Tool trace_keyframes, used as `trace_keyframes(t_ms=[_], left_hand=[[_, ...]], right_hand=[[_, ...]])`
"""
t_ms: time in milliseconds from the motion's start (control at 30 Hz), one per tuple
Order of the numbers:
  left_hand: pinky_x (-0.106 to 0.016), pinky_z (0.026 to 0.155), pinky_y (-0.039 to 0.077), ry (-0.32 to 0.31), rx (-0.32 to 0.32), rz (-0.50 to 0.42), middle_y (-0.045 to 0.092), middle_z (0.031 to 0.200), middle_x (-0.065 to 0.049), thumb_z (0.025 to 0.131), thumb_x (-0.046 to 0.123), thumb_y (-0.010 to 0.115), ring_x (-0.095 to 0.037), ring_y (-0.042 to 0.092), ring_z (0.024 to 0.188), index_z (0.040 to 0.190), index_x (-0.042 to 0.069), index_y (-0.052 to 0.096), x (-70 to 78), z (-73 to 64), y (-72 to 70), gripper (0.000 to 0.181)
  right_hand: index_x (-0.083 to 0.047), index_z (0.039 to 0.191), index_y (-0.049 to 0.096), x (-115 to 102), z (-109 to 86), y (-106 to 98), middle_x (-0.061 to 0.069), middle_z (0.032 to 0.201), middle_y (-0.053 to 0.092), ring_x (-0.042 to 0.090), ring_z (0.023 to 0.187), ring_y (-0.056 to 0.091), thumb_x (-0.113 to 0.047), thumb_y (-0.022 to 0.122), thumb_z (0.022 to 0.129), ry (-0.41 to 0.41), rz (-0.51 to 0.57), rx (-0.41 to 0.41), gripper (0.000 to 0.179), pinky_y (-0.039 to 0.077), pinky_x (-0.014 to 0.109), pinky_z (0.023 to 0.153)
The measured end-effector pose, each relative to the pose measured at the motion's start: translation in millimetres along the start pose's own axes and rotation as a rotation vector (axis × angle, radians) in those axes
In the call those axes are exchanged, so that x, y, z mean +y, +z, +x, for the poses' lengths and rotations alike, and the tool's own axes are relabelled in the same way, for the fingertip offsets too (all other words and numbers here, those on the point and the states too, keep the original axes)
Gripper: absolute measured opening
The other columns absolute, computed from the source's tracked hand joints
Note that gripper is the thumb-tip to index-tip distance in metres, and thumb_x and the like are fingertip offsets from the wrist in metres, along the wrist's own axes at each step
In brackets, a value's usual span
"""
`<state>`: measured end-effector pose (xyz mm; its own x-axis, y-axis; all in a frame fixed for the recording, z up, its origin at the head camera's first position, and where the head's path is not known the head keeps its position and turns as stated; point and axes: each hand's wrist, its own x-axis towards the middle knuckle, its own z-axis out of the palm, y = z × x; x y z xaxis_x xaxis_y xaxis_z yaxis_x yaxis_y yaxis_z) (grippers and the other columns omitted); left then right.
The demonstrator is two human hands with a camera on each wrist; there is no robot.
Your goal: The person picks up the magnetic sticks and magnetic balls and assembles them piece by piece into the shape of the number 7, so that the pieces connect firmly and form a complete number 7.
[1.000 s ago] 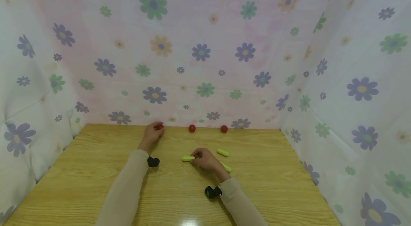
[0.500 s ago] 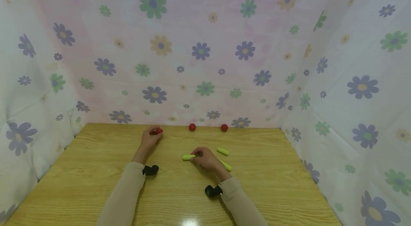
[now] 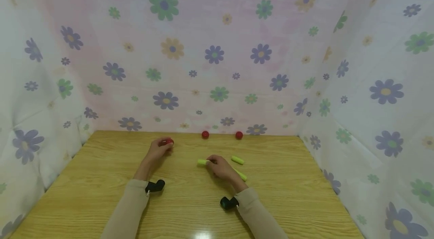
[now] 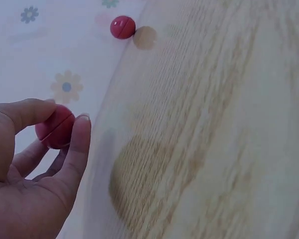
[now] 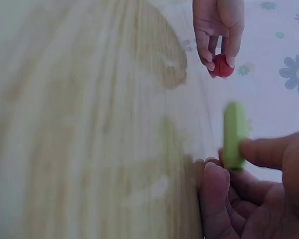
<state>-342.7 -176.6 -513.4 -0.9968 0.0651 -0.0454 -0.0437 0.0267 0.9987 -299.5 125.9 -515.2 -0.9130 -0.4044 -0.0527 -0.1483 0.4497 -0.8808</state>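
Note:
My left hand pinches a red ball with a dark seam line around it, between thumb and fingertips. It is toward the left back of the table. Right of it, my right hand holds a short light-green stick by one end, thumb against its side. In the head view the stick's free end points left, its other end hidden by the fingers. In the right wrist view the stick stands upright beside the fingers, with the left hand and red ball beyond.
Two more red balls, one nearer the middle and one to the right, rest along the table's back edge. A green stick lies beyond my right hand, and another is partly hidden by it. Flowered cloth encloses the wooden table.
My left hand has drawn the red ball from the back edge toward me. My right hand has shifted slightly, and less of the green stick shows past its fingers.

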Motion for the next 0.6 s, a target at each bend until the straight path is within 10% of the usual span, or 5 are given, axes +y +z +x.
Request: trace_keyframes(t_ms=[300, 600], left_hand=[[-0.022, 0.086, 0.055, 0.095, -0.039, 0.212, 0.056, 0.136, -0.033, 0.100, 0.005, 0.067, -0.039, 0.059, 0.121, 0.143, -0.012, 0.051, 7.6, -12.8, 13.4, 0.048], [-0.025, 0.082, 0.056, 0.123, -0.043, 0.210, 0.059, 0.134, -0.030, 0.096, 0.002, 0.071, -0.038, 0.063, 0.117, 0.140, -0.010, 0.056, 6.1, -16.9, 24.2, 0.048]], right_hand=[[0.007, 0.133, 0.052, 1.5, -0.5, -0.7, 0.017, 0.108, 0.068, 0.013, 0.069, 0.055, -0.017, 0.044, 0.112, 0.040, 0.087, 0.038, 0.032, 0.056, 0.028, 0.064], [0.006, 0.135, 0.054, 0.0, -2.6, -1.3, 0.014, 0.099, 0.067, 0.013, 0.067, 0.059, -0.014, 0.052, 0.109, 0.055, 0.227, 0.027, 0.033, 0.058, 0.027, 0.060]])
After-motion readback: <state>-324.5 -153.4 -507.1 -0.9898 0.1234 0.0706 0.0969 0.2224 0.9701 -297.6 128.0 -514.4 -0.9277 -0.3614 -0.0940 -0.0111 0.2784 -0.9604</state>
